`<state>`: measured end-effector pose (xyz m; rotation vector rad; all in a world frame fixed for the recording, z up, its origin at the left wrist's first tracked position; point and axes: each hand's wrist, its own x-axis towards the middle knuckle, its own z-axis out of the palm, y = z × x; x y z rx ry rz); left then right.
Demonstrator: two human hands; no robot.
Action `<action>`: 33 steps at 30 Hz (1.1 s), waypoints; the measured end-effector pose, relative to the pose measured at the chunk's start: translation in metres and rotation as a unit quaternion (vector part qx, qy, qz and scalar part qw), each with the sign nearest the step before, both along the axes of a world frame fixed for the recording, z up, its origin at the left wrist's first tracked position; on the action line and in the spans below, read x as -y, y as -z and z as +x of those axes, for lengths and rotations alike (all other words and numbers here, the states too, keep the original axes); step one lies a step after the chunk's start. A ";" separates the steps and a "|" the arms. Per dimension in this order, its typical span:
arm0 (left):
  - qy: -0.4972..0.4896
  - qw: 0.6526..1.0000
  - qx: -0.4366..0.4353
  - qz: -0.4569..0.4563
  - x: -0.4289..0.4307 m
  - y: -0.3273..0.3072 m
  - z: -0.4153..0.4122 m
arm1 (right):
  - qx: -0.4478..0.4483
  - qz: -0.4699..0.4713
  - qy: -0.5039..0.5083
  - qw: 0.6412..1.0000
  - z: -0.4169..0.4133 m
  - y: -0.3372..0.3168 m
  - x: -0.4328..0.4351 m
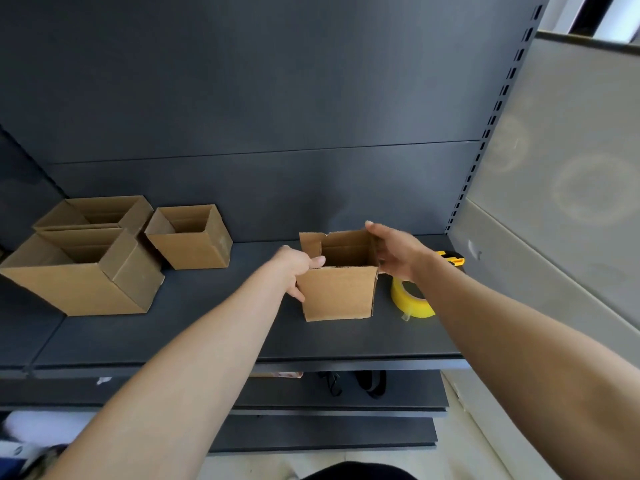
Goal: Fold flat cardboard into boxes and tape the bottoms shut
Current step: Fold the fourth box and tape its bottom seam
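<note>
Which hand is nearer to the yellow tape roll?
Right. The right hand holds the right wall of the open box, just above the tape roll; the left hand grips the left corner, across the box.

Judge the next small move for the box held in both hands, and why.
Probably slide the box left toward the three other boxes. It stands upright and open-topped on the shelf, gripped by the left hand and right hand, like those standing there. Its bottom is hidden, so taping cannot be confirmed.
</note>
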<state>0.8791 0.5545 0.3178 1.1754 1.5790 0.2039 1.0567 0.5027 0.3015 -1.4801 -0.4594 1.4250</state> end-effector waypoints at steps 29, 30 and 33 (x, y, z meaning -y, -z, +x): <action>0.179 0.970 0.148 -0.068 -0.014 0.016 -0.032 | 0.126 -0.013 -0.013 0.992 -0.002 0.025 -0.006; 0.174 0.972 0.147 -0.061 -0.015 0.016 -0.032 | 0.110 -0.012 -0.014 0.994 -0.001 0.024 -0.006; 0.150 0.977 0.144 -0.047 -0.012 0.017 -0.030 | 0.047 0.000 -0.036 0.998 0.003 0.022 -0.002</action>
